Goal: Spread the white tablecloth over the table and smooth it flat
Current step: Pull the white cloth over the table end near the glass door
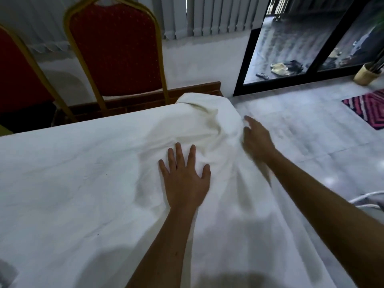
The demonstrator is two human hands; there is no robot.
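White tablecloth (83, 183) (1) under 2 hands: left hand (185, 179) flat, right hand (256, 140).

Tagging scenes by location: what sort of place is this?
Probably a function or dining room, not a home kitchen: red banquet chairs with gold frames behind a table under a white tablecloth, vertical blinds, and a sliding glass door.
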